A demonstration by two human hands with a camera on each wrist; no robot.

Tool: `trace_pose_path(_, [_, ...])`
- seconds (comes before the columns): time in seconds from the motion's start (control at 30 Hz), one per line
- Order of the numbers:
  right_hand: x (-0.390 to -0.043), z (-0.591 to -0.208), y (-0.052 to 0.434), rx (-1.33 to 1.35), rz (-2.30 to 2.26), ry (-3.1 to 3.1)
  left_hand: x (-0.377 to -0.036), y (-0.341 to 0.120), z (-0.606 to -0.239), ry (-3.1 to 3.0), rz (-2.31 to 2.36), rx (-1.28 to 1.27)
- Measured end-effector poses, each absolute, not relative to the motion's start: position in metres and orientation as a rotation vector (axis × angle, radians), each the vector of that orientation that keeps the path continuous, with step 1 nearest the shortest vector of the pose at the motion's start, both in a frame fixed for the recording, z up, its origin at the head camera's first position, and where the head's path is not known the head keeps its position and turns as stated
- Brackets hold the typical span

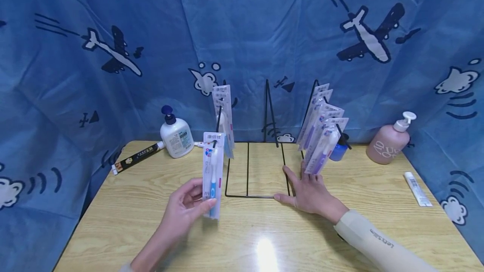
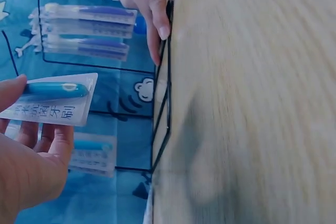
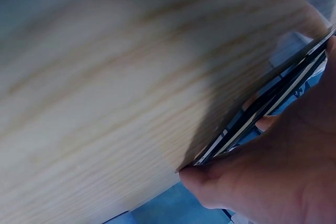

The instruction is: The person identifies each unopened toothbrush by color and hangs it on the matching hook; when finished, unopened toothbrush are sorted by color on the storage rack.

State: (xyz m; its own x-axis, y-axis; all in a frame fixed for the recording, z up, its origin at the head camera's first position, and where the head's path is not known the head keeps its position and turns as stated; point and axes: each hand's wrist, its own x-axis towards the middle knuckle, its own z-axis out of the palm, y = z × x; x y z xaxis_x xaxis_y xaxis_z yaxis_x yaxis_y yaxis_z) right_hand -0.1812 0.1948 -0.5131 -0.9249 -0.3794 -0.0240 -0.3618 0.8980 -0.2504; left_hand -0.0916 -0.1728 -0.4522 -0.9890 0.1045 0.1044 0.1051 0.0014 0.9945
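Observation:
My left hand [image 1: 187,205] pinches a packaged blue toothbrush [image 1: 213,179] by the lower end, thumb in front and fingers behind. The top of its card is at the tip of the left hook of a black wire rack [image 1: 248,171]; whether it hangs there I cannot tell. More blue toothbrush packs [image 1: 224,108] hang farther back on that hook. My right hand [image 1: 311,192] rests with spread fingers on the rack's base at its front right. Above it, several purple toothbrush packs [image 1: 327,150] hang from the right hook. The middle hook [image 1: 271,116] carries no packs.
A white pump bottle [image 1: 177,137] and a dark toothpaste tube [image 1: 138,157] are at the left. Behind the right packs sits a blue bottle [image 1: 338,152]. A pink pump bottle [image 1: 387,144] and a white tube [image 1: 417,189] stand and lie at the right. A blue curtain [image 1: 242,32] closes the back.

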Motion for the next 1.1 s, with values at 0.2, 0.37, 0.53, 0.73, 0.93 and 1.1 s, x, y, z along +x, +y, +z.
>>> trace_pose_path(0.2, [-0.182,-0.516,0.195,-0.603,-0.388,3.006,-0.129,-0.167,-0.460,-2.175,-2.200,-0.259])
trace_pose_path(0.37, [-0.183,-0.519,0.195,-0.601,-0.373,3.007,-0.164,-0.160,-0.461,-2.156,-2.176,-0.226])
trace_pose_path(0.53, [-0.185,-0.525,0.193,-0.624,-0.367,3.037,-0.193,-0.157,-0.462,-2.161,-2.165,-0.195])
trace_pose_path(0.73, [-0.181,-0.515,0.190,-0.662,-0.417,3.038,-0.209,-0.158,-0.468,-2.202,-2.102,-0.180])
trace_pose_path(0.93, [-0.158,-0.493,0.208,-0.784,-0.507,2.926,-0.188,-0.175,-0.478,-2.417,-1.698,-0.228])
trace_pose_path(1.1, [-0.135,-0.478,0.255,-0.957,-0.513,2.917,-0.144,-0.204,-0.484,-2.565,-1.242,-0.308])
